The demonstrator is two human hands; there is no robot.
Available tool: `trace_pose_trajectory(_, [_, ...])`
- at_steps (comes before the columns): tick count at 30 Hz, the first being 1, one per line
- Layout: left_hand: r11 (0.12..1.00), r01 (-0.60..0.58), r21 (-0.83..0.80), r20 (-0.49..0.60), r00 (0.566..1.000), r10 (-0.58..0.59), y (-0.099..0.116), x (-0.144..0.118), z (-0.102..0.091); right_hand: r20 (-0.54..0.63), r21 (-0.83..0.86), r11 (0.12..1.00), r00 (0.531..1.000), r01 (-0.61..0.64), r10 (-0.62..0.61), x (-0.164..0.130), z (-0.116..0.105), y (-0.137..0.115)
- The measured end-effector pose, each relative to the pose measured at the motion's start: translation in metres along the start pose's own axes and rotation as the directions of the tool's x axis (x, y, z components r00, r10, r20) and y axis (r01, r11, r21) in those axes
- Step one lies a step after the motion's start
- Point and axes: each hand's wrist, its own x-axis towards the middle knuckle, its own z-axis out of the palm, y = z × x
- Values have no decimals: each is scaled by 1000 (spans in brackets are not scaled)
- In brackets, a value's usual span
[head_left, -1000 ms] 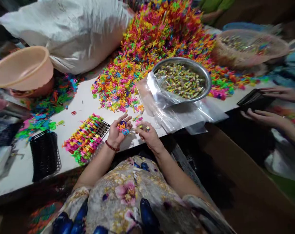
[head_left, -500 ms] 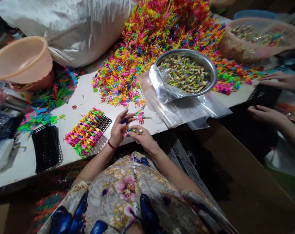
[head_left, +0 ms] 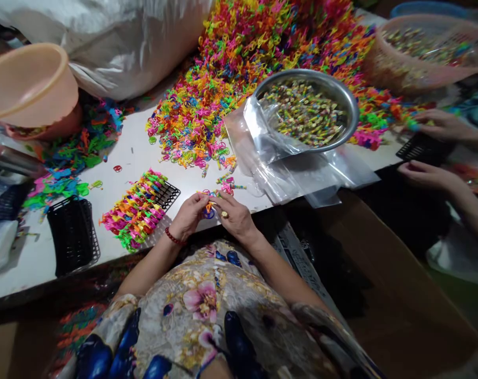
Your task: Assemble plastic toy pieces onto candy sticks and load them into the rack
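Both hands were seen together at the near edge of the white table [head_left: 144,158]. The left hand [head_left: 188,216] and the right hand [head_left: 235,217] were closed from either side on a small cluster of coloured plastic pieces [head_left: 209,206], fingertips pinched and touching over it; orange and blue parts showed between the fingers. A red bead bracelet [head_left: 174,239] was noted on the left wrist.

Just left of the hands, a black grid tray [head_left: 168,193] was found, most of it filled with upright rows of coloured pieces. A second black tray [head_left: 73,234], unfilled, lay further left. A large heap of loose coloured pieces [head_left: 262,47] was spread across the far side of the table. A steel bowl [head_left: 351,105] of small wrapped items was set on clear plastic bags [head_left: 294,179], right of the hands. A peach plastic basin [head_left: 29,84] and a white sack [head_left: 116,37] were recorded at far left.

At right, another person's hands [head_left: 428,173] were held beside a black tray [head_left: 420,147].
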Motion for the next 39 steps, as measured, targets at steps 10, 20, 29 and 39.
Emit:
trace_pose_trajectory(10, [977,-183,-109,-108,979,171,-7,10,7,28,456,810,915,-370,402,0,-6,-18])
trace_pose_trajectory(20, [947,-295,125,-92,947,307,-22,10,7,283,722,372,740,-583,610,1,6,-18])
trace_pose_trajectory(29, [929,-313,196,-98,937,336,-22,8,8,347,784,243,728,-571,591,1,1,-23])
trace_pose_trajectory(39, [831,-322,453,-114,904,412,-22,8,1,333,631,453,747,-630,576,0,-7,-19])
